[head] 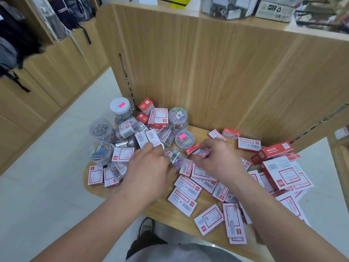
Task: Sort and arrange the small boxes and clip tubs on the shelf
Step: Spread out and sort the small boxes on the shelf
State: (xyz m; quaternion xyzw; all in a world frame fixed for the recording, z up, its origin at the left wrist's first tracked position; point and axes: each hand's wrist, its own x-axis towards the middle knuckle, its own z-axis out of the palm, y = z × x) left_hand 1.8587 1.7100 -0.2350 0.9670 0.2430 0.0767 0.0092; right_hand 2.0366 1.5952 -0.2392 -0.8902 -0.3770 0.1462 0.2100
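Observation:
Several small red-and-white boxes [188,188] lie scattered over the wooden shelf [162,205]. Clear clip tubs [102,153] cluster at the shelf's left and back. My left hand [149,165] reaches into the pile's middle and its fingertips pinch a small white box [154,139]. A clear tub of coloured clips [174,157] lies on its side between my hands. My right hand [217,159] curls its fingers round a small red-and-white box [203,152] just right of that tub.
A wooden back panel [207,72] rises behind the shelf. A bigger red box stack [279,167] sits at the right. An upper ledge holds boxes and a clip container [224,6]. Bags [17,38] hang at the far left above pale floor.

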